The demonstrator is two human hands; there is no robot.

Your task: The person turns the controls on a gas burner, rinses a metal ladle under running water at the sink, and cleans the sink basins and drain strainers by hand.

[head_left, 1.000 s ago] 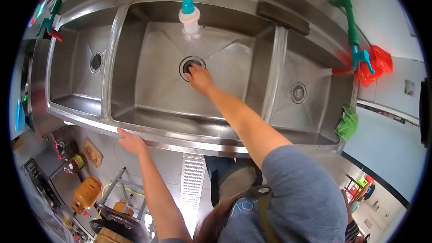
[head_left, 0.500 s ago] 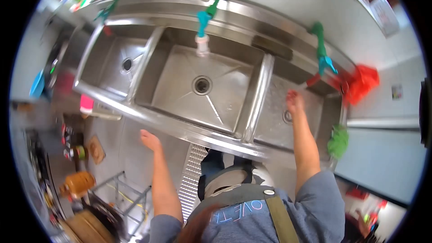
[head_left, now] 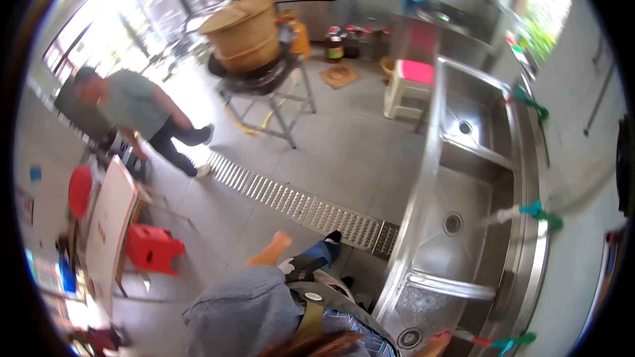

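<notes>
My left hand (head_left: 279, 240) hangs over the tiled floor beside my body, small and blurred, so its fingers cannot be made out. At the bottom edge, my right hand (head_left: 438, 342) is partly cut off, over the near sink basin (head_left: 423, 314) and close to the red nozzle of a tap (head_left: 512, 342). The three-basin steel sink (head_left: 430, 188) runs along my right side. A second tap (head_left: 536, 210) points over the middle basin.
A person (head_left: 135, 102) bends forward at the left. A wooden steamer (head_left: 248, 36) stands on a metal frame. Near the sink is a pink-topped stool (head_left: 410, 79). A table (head_left: 109, 225) and red stool (head_left: 153, 249) stand left. A drain grate (head_left: 284, 198) crosses the floor.
The view has swung left from the sink to the room. My right hand left the middle basin's drain for the end basin. The other person has come into view.
</notes>
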